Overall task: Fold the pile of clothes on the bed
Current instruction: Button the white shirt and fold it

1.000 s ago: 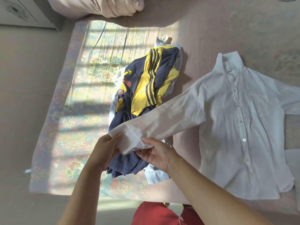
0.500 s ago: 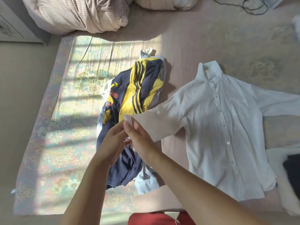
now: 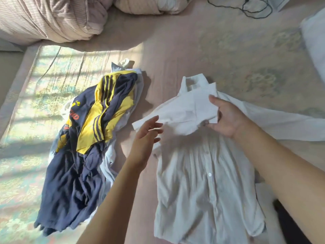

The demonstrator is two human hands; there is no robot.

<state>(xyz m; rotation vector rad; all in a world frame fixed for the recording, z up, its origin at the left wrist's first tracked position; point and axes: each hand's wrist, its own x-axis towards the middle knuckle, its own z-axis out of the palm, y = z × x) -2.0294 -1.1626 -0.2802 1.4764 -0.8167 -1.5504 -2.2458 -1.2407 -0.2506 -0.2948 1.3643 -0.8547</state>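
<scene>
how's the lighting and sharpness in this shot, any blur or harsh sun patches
Head view: hard sunlight with striped shadows falls across the bed at left and the navy and yellow jersey; the white shirt lies in softer shade; the left hand and right hand look slightly motion-smeared; wide-angle bending shows toward the edges.

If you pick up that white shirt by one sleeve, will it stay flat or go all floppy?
Probably floppy: the white shirt looks thin, and the sleeve the right hand holds already bends and creases across the chest. It seems light, as a few fingers lift it. It likely would not slide much on the bed.
</scene>
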